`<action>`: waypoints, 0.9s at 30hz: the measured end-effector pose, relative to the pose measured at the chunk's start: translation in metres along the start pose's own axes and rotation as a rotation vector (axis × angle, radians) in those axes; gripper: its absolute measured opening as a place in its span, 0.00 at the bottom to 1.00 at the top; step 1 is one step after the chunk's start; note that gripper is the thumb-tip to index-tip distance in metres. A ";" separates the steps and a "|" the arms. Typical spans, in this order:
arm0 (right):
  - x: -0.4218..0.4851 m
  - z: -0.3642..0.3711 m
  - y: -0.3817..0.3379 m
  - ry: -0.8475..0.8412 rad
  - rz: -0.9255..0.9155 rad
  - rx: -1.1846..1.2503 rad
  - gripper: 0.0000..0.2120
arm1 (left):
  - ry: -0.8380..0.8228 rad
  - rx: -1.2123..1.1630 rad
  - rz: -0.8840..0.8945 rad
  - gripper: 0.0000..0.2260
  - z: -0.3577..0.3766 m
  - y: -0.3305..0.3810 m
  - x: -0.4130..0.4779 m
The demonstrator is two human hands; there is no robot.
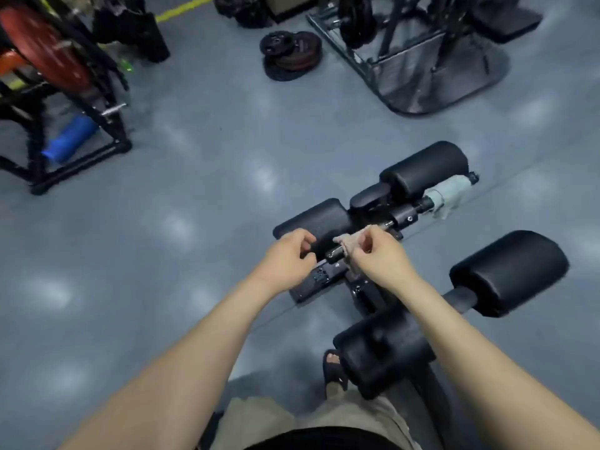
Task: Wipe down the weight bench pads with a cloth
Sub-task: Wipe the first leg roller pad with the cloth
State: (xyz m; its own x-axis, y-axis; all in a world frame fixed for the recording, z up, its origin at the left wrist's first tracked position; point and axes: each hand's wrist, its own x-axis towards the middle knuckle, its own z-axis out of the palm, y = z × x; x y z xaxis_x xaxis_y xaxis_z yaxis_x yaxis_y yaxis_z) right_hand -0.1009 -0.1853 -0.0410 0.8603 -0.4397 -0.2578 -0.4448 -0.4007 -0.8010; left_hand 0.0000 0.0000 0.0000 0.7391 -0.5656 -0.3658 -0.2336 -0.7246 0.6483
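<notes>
Dim, cool light falls from overhead; the glossy grey-blue floor (194, 157) carries rows of pale reflected patches, and shadows are faint. The black padded vinyl bench rollers (425, 167) show a dull sheen along their tops. Everything is soft and motion-smeared, worst at the red weight plate (42, 50) and blue foam cylinder (69, 139). Straight lines bow toward the edges. The left hand (289, 254) and right hand (380, 254) have soft outlines; the small beige cloth (349, 241) pinched by the right is a textureless smear.

Weight plates (290, 55) stacked on floor (194, 190); blue roller (69, 139) within rack (110, 131) base
</notes>
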 end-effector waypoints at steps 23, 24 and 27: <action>-0.020 0.031 -0.005 0.446 0.305 0.078 0.05 | -0.435 0.136 0.705 0.09 0.002 0.027 0.140; -0.021 0.028 -0.017 0.468 0.343 0.122 0.05 | -0.473 0.104 0.706 0.09 -0.007 0.032 0.140; -0.017 0.028 -0.058 0.535 0.387 0.211 0.05 | -0.576 0.031 0.698 0.07 -0.036 0.038 0.144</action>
State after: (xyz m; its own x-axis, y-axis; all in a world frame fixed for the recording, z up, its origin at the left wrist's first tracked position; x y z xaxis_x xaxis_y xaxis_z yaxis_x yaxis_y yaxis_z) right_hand -0.0833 -0.1323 -0.0053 0.3846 -0.8772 -0.2875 -0.5905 0.0056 -0.8070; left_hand 0.1204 -0.0952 -0.0038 -0.0057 -0.9837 -0.1795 -0.5332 -0.1489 0.8328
